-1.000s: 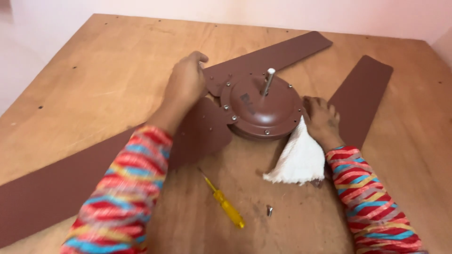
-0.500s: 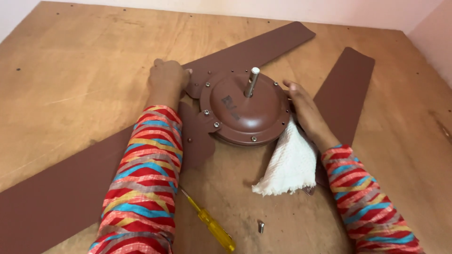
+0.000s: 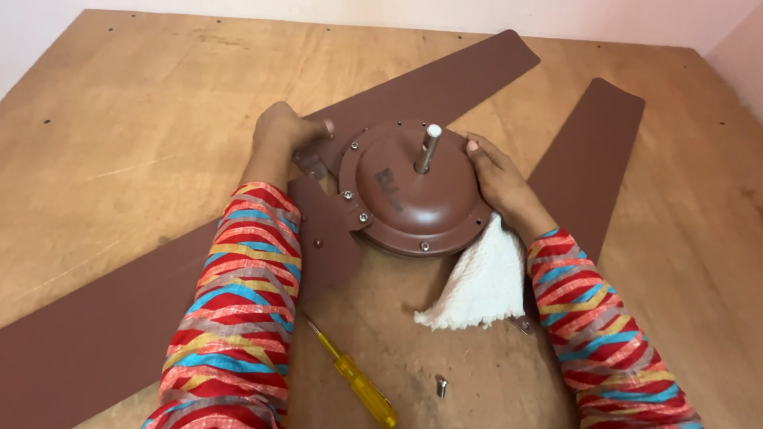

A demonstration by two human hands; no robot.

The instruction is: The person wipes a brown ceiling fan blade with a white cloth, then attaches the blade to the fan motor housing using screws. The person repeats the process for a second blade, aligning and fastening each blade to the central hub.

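My left hand (image 3: 286, 131) pinches the blade bracket (image 3: 314, 163), fingertips hidden; my right hand (image 3: 497, 179) grips the fan motor (image 3: 413, 195) rim, cloth (image 3: 477, 286) partly under it.

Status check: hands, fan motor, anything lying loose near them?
Left hand on the blade bracket, right hand on the brown fan motor. White cloth under right wrist. Yellow screwdriver and loose screw lie on the board.

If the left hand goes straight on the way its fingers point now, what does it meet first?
The left hand points right, along the blade root. It would probably first meet the rim of the brown motor housing, just beyond the fingertips; the depth is hard to judge.
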